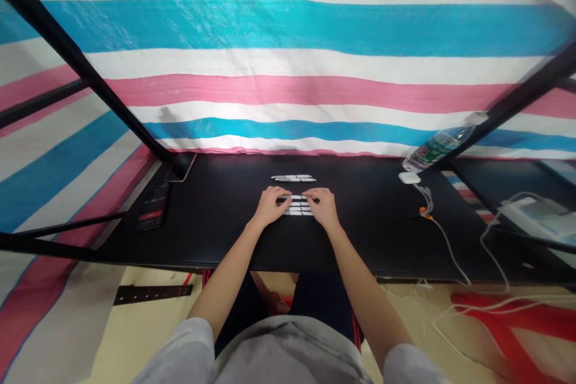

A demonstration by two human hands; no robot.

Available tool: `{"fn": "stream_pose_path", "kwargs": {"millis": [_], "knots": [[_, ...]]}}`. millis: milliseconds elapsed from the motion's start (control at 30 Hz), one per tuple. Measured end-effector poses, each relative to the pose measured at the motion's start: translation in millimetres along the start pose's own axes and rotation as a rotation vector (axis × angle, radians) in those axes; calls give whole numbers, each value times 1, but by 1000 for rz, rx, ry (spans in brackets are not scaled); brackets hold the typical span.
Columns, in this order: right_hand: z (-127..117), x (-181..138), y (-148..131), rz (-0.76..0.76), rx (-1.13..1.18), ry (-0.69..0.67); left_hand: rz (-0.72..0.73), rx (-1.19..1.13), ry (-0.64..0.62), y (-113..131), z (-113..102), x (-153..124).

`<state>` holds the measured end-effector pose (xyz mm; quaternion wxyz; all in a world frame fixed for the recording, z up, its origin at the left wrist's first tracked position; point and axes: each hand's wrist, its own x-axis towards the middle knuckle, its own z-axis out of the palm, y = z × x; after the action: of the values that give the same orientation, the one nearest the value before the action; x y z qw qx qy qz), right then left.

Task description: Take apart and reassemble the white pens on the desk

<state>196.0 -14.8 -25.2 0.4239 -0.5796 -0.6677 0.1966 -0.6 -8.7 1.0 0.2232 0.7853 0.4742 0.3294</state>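
Note:
Several white pens with dark tips lie side by side in a stack of rows on the black table. My left hand (270,205) pinches the left end of the farthest pen (297,197) in this group. At its right end, the fingers of my right hand (322,204) close on the same pen. Nearer to me, more white pens (299,209) run parallel to it, their ends partly hidden by my hands. Beyond my fingertips, apart from the group, lies a small set of similar pens (294,179).
On the black table (216,210), two phones lie at the left, one with a lit screen (153,207). At the right stand a water bottle (434,150), tilted against the frame, and a white charger (409,177) with cables. Striped sheeting (288,90) walls the back.

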Motion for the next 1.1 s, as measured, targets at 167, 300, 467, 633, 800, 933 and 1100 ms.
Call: {"fn": "stream_pose_path", "kwargs": {"millis": [167,300,467,633,800,933,1100], "knots": [[0,-1,-3,-12,-18,-20,125,80,-163,3,-2,-2],[-1,-2,-7,-29,-37,-37,175,92,-197,-1,-1,-1],[-1,-3,-11,-75,-75,-63,179,71,-180,-3,0,-1],[-3,-4,-13,-129,-90,-106,190,78,-166,-1,1,-1],[-3,-5,-15,-149,-68,-151,183,87,-165,1,0,-2],[-4,-4,-15,-140,-22,-121,155,42,-147,4,-1,-2],[-3,-2,-4,-51,62,154,-6,-103,164,-2,0,1]]}}
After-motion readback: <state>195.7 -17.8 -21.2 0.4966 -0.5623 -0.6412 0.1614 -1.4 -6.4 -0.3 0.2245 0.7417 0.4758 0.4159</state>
